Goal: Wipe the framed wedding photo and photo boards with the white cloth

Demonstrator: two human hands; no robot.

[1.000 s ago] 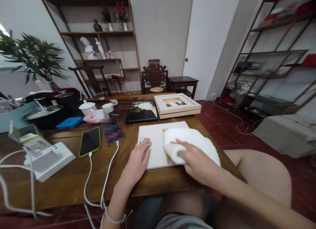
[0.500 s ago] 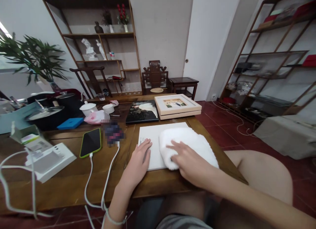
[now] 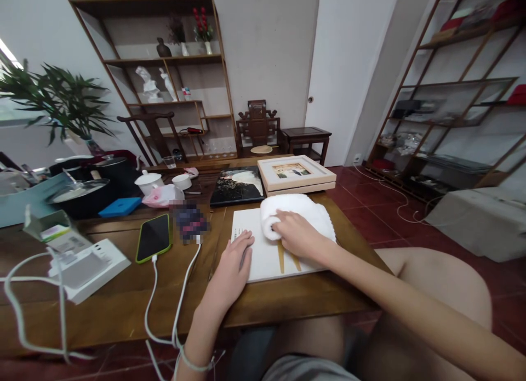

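The wooden counter point(image 3: 287, 301) shows a strip of wood at six o'clock between its near edge and the white board point(image 3: 263, 260), with wider wood at eight; its right edge slants past at three. A pale framed picture point(image 3: 296, 175) sits at twelve, just beyond the white towel point(image 3: 306, 211), which covers the board's far right corner and overhangs its edge. The right hand point(image 3: 299, 236) has its grip closed on the towel's roll; the left hand point(image 3: 234, 266), fingers extended, rests on the board's edge at nine. Golden strips point(image 3: 281, 259) show near six. Dark print point(image 3: 237, 233) at ten is too small to read.
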